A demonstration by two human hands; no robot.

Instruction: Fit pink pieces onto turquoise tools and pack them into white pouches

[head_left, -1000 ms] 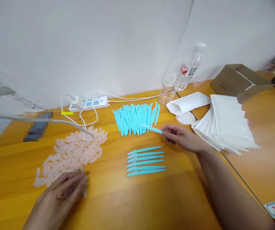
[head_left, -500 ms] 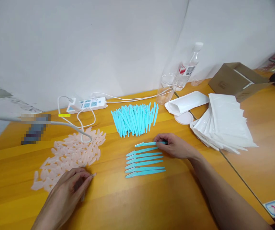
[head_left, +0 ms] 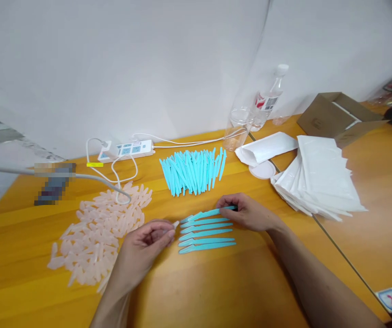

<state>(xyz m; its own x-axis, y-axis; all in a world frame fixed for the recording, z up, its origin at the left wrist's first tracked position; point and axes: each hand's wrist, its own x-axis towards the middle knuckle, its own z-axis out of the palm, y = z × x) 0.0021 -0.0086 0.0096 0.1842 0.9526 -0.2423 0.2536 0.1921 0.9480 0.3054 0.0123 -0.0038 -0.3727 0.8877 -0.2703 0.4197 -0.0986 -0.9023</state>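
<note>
My left hand (head_left: 146, 243) pinches a small translucent cap (head_left: 176, 224) between thumb and fingertips, close to the blade ends of a row of turquoise razors. My right hand (head_left: 245, 212) is closed on the handle of a slim turquoise eyebrow razor (head_left: 211, 212), whose blade end points left at the top of the row. Below it, several matching razors (head_left: 206, 233) lie side by side, blade ends left. Behind them is a dense pile of turquoise razors (head_left: 192, 171). A loose heap of pale pink translucent caps (head_left: 103, 228) spreads left of my left hand.
A power strip (head_left: 127, 150) with white cables lies along the wall, near a blurred phone (head_left: 54, 184). At the right are a clear plastic jar (head_left: 235, 132), a bottle (head_left: 267, 100), a round lid (head_left: 262, 170), white pouches (head_left: 322, 173) and a cardboard box (head_left: 332, 116).
My left hand has moved right, from beside the caps to the razor row, carrying a cap. The razor in my right hand has dropped slightly toward the row, its blade end lower.
</note>
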